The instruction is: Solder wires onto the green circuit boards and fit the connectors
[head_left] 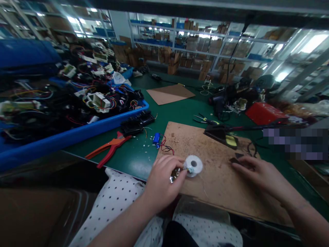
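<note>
One bare stretch of brown board (216, 187) runs between your left hand (164, 176) and right hand (259, 171) to its front edge. Your left hand pinches a small pale-green part (190, 169) beside the white spool (193, 159); you cannot confirm the right hand's grip.
</note>
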A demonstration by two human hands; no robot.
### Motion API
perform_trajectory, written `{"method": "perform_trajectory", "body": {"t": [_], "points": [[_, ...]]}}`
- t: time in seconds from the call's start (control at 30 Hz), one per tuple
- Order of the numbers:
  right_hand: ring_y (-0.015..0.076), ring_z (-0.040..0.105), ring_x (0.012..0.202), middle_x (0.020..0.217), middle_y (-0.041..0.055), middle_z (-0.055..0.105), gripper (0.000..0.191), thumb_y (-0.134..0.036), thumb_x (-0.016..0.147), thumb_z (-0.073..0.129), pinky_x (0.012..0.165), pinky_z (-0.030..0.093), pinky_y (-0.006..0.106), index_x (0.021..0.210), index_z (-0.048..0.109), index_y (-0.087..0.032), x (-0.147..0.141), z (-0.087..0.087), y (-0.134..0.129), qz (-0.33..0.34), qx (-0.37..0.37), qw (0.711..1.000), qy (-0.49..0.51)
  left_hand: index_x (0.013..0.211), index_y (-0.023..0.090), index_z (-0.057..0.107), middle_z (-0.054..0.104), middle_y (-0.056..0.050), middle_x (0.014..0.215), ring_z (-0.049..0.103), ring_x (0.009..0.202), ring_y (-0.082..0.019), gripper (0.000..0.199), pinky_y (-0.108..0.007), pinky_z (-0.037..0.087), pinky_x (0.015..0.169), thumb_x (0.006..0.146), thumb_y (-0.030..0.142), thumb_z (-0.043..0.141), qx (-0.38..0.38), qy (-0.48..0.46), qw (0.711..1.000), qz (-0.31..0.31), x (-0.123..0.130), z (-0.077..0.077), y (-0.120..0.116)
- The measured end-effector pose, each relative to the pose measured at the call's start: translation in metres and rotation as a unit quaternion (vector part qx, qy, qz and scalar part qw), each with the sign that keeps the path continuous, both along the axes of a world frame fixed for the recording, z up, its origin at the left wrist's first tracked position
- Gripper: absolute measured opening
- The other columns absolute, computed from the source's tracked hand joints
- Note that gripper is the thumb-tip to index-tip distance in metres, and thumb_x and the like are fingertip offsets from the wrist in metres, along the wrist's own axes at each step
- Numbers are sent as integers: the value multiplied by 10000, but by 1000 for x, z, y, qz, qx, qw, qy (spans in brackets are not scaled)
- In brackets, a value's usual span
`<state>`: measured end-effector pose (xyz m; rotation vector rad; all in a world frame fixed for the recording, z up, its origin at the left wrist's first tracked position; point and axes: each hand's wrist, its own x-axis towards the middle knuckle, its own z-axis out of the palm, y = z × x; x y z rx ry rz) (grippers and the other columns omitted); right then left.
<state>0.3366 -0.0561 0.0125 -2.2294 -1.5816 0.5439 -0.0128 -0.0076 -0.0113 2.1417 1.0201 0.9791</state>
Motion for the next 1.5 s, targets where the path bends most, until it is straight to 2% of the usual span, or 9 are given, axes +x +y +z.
{"method": "perform_trajectory", "body": {"t": [0.27,0.53,0.63,0.73,0.83,0.93,1.17,1.33,1.5], "points": [[167,660,811,1018,78,676,459,-584,851,654,605,550,255,1114,579,-215,-73,1,51,-13,176,917,357,1031,234,646,673,-56,1152,577,1137,-261,197,-440,401,959,897,371,692,-2,60,998,-10,-18,3,3],[84,224,473,675,-56,301,487,-667,923,352,375,184,201,966,553,-225,-127,-7,108,26,162,852,496,1046,247,668,692,-38,1119,593,1097,-216,121,-395,394,961,980,294,579,-48,73,994,-67,-23,10,3],[94,227,458,660,-58,302,454,-649,927,332,365,184,215,935,514,-233,-123,-21,105,42,144,855,497,1038,244,680,723,-30,1080,610,1084,-207,141,-391,392,978,1000,284,550,-62,72,992,-82,-28,10,5],[123,437,571,770,-7,462,476,-645,956,313,443,367,237,1024,539,-231,-115,-29,99,69,161,869,462,1037,248,710,739,-20,1043,628,1043,-198,181,-377,414,952,1009,285,536,-80,79,991,-75,-29,13,14],[182,571,934,1042,68,579,456,-597,981,388,785,508,315,1148,596,-228,-111,-28,95,112,197,892,392,977,235,733,749,-14,985,651,971,-181,230,-346,446,911,1018,283,513,-95,76,990,-71,-25,22,31],[215,521,1130,1175,76,580,347,-488,960,544,1030,397,373,1184,652,-246,-109,-22,94,169,222,906,318,916,218,737,756,-8,934,674,903,-163,276,-309,476,863,1024,287,492,-107,71,987,-95,-16,33,53],[216,507,918,955,55,498,349,-439,935,616,813,449,367,1260,665,-321,-105,-17,88,242,289,924,61,931,201,697,760,-2,882,687,786,-146,196,-258,497,704,986,320,550,-196,17,979,-52,-2,22,71],[189,548,789,886,41,590,343,-437,925,636,698,465,317,1239,668,-302,-110,-14,86,241,227,937,115,891,214,703,744,17,879,679,824,-142,203,-262,504,753,984,313,552,-238,-34,970,-32,-1,18,56],[193,604,856,1087,56,692,378,-543,862,675,725,492,294,1113,711,-263,-116,-19,89,115,139,919,352,871,229,718,745,19,873,676,844,-154,199,-292,504,800,974,293,560,-239,-73,968,-31,9,15,52]]}}
